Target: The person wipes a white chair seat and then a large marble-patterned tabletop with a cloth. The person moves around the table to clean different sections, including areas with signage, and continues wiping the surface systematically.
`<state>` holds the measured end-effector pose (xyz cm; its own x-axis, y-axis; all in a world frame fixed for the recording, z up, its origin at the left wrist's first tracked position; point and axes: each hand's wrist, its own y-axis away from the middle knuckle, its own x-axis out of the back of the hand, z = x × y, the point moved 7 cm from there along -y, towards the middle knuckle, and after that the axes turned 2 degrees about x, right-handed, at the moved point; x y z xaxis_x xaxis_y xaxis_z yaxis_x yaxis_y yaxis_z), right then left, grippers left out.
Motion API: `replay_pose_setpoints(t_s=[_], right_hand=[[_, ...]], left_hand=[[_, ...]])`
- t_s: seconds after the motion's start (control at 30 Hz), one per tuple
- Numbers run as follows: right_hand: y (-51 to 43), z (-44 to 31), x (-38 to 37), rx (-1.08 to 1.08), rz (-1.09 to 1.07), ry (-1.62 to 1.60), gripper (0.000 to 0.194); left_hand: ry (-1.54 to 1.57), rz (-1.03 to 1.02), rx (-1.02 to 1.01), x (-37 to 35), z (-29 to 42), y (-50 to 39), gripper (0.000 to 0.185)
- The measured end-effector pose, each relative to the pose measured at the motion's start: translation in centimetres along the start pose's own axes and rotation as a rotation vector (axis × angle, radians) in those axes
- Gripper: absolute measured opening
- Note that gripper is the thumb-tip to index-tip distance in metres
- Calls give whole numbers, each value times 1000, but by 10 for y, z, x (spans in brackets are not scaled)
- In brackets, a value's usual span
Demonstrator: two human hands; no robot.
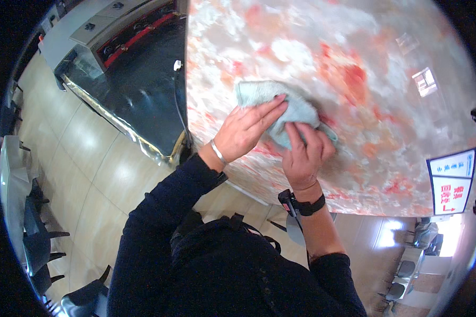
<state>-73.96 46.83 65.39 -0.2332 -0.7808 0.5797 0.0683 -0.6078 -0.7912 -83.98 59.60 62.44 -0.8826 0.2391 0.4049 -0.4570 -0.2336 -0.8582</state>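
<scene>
A pale green cloth (275, 90) is bunched against a glossy marble-patterned panel (380, 59) with white, grey and orange-red patches. My left hand (249, 127) lies over the cloth's left side, fingers extended and pressing it; a silver bracelet (218, 151) circles that wrist. Lower and to the right, my right hand (307, 154) bears on the cloth with bent fingers. On the right wrist sit a black band (311, 206) and a small cabled device (287, 200). The undersides of both hands and the right thumb are hidden.
Left of the panel is a dark, shiny-covered platform (142, 107) with a gold edge. A cable with a white plug (177, 65) hangs beside the panel's edge. A sign with writing (452, 181) is fixed at right. Dark chairs (37, 241) stand on the tiled floor (99, 158).
</scene>
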Motion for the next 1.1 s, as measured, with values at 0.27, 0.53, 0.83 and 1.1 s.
replay_pose_setpoints(t_s=[0.27, 0.53, 0.83, 1.1], right_hand=[[10, -50, -59, 127, 12, 45, 32], [-46, -69, -37, 42, -26, -69, 39], [-50, -102, -98, 156, -142, 61, 41], [-100, -103, -54, 146, -31, -114, 35]], left_hand=[[15, -86, 55, 3, -55, 51, 61], [16, 47, 85, 52, -61, 18, 71], [-125, 122, 176, 49, -111, 66, 60], [-80, 204, 135, 97, -88, 11, 53]])
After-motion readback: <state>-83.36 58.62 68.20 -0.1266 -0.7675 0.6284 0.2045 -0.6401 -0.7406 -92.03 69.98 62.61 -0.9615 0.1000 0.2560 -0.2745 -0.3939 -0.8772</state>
